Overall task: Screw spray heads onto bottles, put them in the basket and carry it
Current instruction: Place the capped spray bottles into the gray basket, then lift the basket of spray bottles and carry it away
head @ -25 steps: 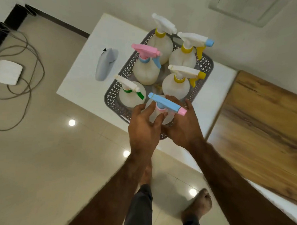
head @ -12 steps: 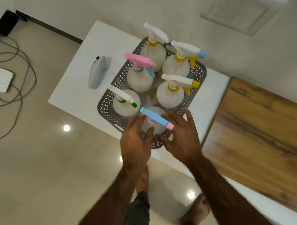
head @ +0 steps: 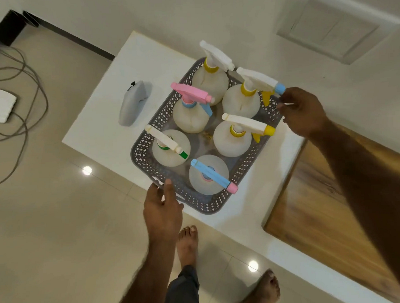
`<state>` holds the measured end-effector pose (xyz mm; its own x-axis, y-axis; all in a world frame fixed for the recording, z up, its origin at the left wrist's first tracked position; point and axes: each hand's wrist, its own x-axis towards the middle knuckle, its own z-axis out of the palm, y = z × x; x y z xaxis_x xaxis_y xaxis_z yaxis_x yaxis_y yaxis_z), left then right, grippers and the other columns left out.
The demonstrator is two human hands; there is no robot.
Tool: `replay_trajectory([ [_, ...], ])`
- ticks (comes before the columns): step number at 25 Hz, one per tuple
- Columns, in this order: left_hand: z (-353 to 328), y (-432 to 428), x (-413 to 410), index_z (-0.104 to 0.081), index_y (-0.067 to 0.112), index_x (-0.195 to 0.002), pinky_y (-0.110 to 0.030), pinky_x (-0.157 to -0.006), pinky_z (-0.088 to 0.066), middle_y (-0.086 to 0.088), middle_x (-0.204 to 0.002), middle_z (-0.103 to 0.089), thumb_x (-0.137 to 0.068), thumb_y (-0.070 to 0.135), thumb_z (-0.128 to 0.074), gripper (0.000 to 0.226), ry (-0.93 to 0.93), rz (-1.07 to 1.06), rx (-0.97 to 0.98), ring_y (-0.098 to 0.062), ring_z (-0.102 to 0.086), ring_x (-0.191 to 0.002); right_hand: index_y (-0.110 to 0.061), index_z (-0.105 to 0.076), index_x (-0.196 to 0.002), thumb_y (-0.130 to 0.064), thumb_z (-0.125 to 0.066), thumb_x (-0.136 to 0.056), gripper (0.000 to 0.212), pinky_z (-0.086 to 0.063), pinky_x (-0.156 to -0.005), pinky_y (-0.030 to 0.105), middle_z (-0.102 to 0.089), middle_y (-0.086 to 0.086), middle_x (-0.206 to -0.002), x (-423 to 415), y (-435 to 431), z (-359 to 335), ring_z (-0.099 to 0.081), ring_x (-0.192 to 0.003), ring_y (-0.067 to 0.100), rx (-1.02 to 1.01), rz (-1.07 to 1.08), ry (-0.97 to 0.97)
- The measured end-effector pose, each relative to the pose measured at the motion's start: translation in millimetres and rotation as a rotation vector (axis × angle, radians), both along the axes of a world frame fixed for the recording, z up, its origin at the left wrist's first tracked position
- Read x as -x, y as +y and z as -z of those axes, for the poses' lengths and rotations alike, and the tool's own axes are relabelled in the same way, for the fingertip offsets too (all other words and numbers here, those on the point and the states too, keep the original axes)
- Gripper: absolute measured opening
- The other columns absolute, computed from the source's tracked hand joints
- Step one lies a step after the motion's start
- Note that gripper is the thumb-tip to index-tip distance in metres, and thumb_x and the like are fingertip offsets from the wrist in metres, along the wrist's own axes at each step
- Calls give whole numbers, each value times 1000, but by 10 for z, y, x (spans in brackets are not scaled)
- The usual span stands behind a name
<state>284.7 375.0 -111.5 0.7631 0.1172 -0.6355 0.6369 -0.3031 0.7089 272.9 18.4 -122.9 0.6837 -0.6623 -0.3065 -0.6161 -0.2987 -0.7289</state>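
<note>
Head view: 1 basket on table, 6 bottles inside, 6 heads fitted. L hand touches near handle, fingers fairly straight. R hand curls at far rim; grip can't tell. Should wrap both ends, lift level to avoid tipping.

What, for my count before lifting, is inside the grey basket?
Six white spray bottles stand upright inside the basket, all with spray heads on. They cover most of its floor; their contents and the floor beneath them cannot be seen.
</note>
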Motion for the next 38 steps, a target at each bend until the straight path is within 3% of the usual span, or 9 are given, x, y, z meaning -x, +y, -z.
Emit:
replay_trajectory([
  [3,91,-58,-53,-72,24,-100,-57,-80,-64,-3,-92,-78,-96,45,-55,27,-41,-2,-43,-28,-77,-90,-23,-64,-94,-20,-56,-90,10,-44,-79,32,-61,4,-86,-198,16,-29,-54,-80,21,95,-149,43],
  [6,118,-68,-63,-71,24,-95,-57,-76,-65,-3,-89,-78,-97,42,-52,26,-51,-17,-71,-29,-77,-86,-27,-57,-79,-17,-53,-89,15,-42,-78,33,-59,7,-86,-301,114,-45,-56,-84,26,63,-120,42],
  [11,132,-28,-43,-71,34,-91,-58,-74,-65,-2,-92,-78,-103,28,-52,23,-109,-5,-67,-29,-78,-87,-4,-68,-107,-12,-52,-96,22,-49,-87,46,-70,26,-104,-310,191,43,-63,-104,50,281,-17,106],
  [16,86,35,-153,-72,25,-89,-55,-68,-66,-10,-90,-77,-106,16,-52,27,-91,49,-100,-37,-78,-83,-12,-73,-103,-29,-44,-88,37,-45,-77,36,-75,17,-99,-47,252,94,-66,-96,43,307,-10,36],
  [20,-23,54,-258,-74,12,-111,-36,-58,-64,-8,-90,-78,-107,8,-48,27,-95,106,-95,-26,-79,-76,-8,-71,-100,-17,-50,-90,25,-34,-72,30,-73,20,-95,243,291,97,-66,-91,42,347,54,-14],
  [25,-164,7,-325,-74,10,-113,-43,-65,-66,-13,-98,-78,-106,7,-48,27,-81,244,-112,-29,-79,-80,-7,-71,-98,-22,-48,-92,28,-32,-69,29,-72,21,-91,641,258,59,-65,-88,44,387,124,-12],
  [31,-465,-112,-246,-74,11,-112,-40,-60,-65,-9,-97,-79,-106,11,-52,23,-81,430,-106,-28,-80,-79,-6,-72,-93,-29,-43,-88,38,-35,-69,32,-74,20,-90,1435,452,-188,-66,-86,43,341,330,21],
  [35,-668,-301,-78,-74,13,-115,-49,-68,-66,-12,-98,-80,-107,16,-53,23,-96,612,-117,-30,-80,-79,-14,-74,-106,-23,-50,-93,29,-46,-71,32,-77,11,-94,2127,646,-410,-70,-86,37,303,466,-11],
  [38,-852,-541,182,-72,12,-119,-46,-66,-66,-12,-96,-79,-107,14,-52,23,-88,765,-108,-27,-80,-75,-15,-75,-109,-12,-59,-96,21,-40,-72,29,-78,11,-96,2758,795,-600,-70,-88,37,292,626,28],
])
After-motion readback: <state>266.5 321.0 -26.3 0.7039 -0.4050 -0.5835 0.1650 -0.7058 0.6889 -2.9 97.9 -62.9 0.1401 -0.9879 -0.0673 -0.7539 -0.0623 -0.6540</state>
